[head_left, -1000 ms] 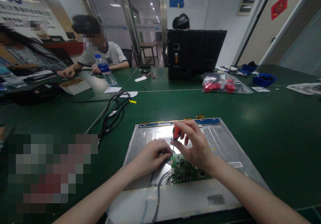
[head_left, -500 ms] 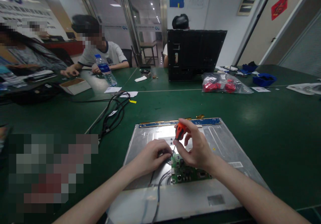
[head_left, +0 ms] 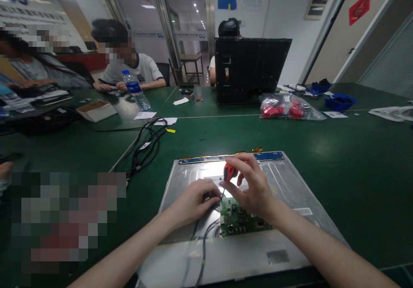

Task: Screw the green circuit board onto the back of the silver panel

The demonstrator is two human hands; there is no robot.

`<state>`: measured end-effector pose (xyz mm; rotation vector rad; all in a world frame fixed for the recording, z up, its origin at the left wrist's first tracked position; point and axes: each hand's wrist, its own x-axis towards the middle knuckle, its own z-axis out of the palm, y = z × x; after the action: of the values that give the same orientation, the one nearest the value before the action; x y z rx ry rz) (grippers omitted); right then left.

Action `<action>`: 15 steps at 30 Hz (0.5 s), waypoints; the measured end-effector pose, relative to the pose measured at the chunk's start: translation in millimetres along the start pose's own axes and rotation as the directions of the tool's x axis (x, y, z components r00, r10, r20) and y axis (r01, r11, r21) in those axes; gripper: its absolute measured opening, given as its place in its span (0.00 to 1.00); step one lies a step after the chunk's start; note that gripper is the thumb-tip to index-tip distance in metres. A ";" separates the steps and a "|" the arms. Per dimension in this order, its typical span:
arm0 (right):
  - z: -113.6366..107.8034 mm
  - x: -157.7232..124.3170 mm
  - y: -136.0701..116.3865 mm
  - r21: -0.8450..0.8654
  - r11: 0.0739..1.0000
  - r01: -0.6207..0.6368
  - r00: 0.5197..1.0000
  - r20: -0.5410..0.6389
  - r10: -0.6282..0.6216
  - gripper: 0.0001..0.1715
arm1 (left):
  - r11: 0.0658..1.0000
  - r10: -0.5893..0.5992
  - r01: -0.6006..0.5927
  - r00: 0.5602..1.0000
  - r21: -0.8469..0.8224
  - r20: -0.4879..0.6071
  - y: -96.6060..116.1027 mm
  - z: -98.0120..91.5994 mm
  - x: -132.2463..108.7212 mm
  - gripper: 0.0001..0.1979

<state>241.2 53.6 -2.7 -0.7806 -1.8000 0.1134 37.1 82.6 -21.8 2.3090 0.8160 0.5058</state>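
Note:
A silver metal display panel point(head_left: 284, 180) lies flat on the green table in front of me, back side up. On its near middle sits a small green circuit board point(head_left: 240, 221) with grey cables point(head_left: 201, 240) leaving it. My right hand point(head_left: 253, 191) pinches the orange handle of a small screwdriver point(head_left: 228, 174), held upright with its tip at the board's upper left corner. Beside the tip, my left hand point(head_left: 193, 202) rests on the panel, fingers curled and pressed together at the board's edge; what they hold is hidden.
A black monitor shell point(head_left: 251, 68) stands upright at the far side. A clear bag of red parts point(head_left: 287, 107) and a blue tray point(head_left: 340, 102) lie far right. Black cables point(head_left: 145, 148) trail left of the panel. A water bottle point(head_left: 135, 90), a cardboard box point(head_left: 97, 109) and seated people are far left.
My right hand's fingers have shifted round the screwdriver handle, twisting it in place. The left hand has stayed put. A seated person at far left drew an arm back.

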 end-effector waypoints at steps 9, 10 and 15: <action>0.4 -0.4 -0.6 0.006 1.000 0.005 1.000 0.025 -0.006 0.39 | 1.000 -0.019 0.019 1.000 0.006 -0.001 1.7 -0.7 0.8 0.04; 0.1 -0.4 -0.5 0.010 1.000 0.009 0.999 0.032 -0.009 0.39 | 1.000 -0.022 0.022 1.000 0.003 0.005 1.7 -0.7 0.8 0.04; -1.3 -0.7 -1.0 0.033 0.999 0.016 0.998 0.064 -0.018 0.40 | 1.000 -0.022 0.022 1.000 -0.013 0.023 3.3 -1.8 1.1 0.05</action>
<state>241.9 52.0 -2.3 -0.7460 -1.8608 0.1583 38.4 82.1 -18.1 2.2868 0.8241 0.4736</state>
